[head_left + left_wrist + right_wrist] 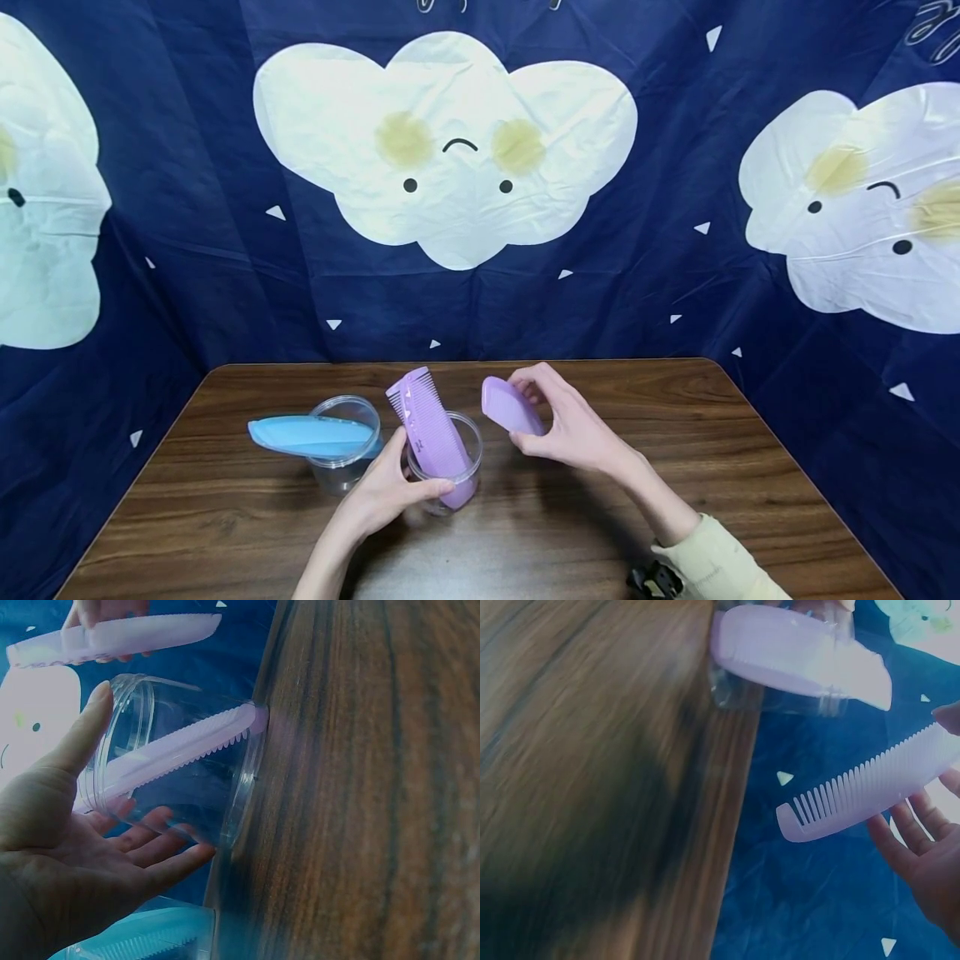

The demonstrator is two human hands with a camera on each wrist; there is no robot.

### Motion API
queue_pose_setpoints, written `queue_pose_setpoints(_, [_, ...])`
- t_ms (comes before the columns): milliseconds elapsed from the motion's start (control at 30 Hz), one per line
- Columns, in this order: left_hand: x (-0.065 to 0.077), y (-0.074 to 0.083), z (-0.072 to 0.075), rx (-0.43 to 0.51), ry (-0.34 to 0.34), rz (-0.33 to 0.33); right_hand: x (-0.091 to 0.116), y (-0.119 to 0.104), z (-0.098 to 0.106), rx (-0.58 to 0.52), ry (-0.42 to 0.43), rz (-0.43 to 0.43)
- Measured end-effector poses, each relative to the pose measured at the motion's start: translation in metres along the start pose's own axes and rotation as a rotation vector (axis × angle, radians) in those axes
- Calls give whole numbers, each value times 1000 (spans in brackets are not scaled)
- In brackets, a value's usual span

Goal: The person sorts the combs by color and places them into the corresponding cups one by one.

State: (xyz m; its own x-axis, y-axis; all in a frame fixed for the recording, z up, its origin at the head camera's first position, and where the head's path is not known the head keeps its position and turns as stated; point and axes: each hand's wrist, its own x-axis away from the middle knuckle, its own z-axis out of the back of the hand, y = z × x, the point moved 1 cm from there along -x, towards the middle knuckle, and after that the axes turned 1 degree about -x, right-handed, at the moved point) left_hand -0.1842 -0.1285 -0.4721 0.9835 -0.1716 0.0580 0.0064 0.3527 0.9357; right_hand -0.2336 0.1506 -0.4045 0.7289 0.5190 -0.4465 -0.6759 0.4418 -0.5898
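Note:
My left hand (381,492) grips a clear plastic jar (196,780), its thumb at the rim and its fingers along the side. Inside that jar a purple comb (433,433) leans, its top sticking out above the rim; whether more than one comb stands there I cannot tell. To the right of the jar, my right hand (566,423) pinches another purple comb (870,787) above the table, between thumb and fingers. The right wrist view shows this comb's teeth. Left of the left hand, blue comb pieces (300,435) lie tilted in a second clear jar (336,477), poking out leftward.
Both jars stand on a brown wood-grain table (225,533). Behind it hangs a dark blue cloth (465,308) with white clouds and small triangles, running round the left and right sides too. A black strap buckle (655,579) sits by the right sleeve.

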Motion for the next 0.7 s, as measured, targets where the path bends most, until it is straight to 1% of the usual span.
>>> queue_pose_setpoints(233, [-1,0,1,26,-26,-9,-12,-15,-3,-37,56,-16])
queue_pose_setpoints(433, [-1,0,1,51,-36,-16,-18,-23,-8,-95,140,-26])
queue_pose_setpoints(700, [0,1,1,25,-16,-9,-29,-38,-12,-235,272,-25])
